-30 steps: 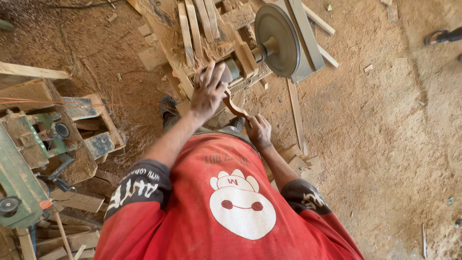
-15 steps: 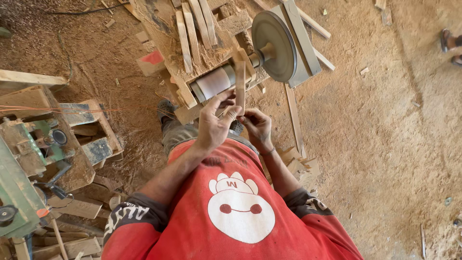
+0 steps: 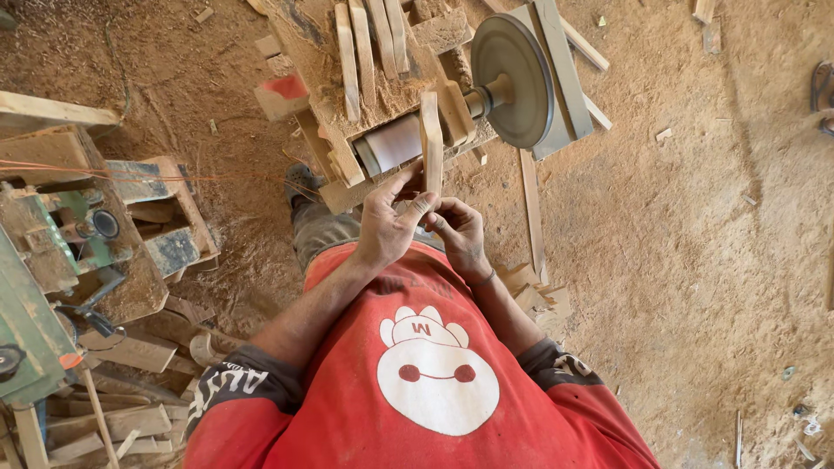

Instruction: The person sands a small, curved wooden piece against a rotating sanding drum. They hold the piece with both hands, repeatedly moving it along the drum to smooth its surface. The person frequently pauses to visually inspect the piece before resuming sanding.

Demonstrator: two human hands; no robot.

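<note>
We look down on our two hands meeting over a narrow wooden strip [image 3: 431, 143], which stands nearly upright in view, its lower end caught between them and its upper end lying over the sanding drum [image 3: 395, 142] of the wooden machine bench [image 3: 313, 52].

Our left hand [image 3: 391, 224] is partly closed: the thumb and forefinger pinch the lower end of the strip, the other fingers curled loosely under. Our right hand [image 3: 460, 230] sits just beside it, touching it, fingers bent inward toward the same end of the strip; whether they actually clamp the wood we cannot tell, since the left hand covers the contact.

The strip lies between the drum and the large grey sanding disc [image 3: 512, 80], which is mounted on a shaft to the right. Several more wooden slats [image 3: 365, 48] rest on top of the bench. A green machine [image 3: 35, 287] stands well apart at the left, and the sawdust floor [image 3: 695, 260] spreads around us.
</note>
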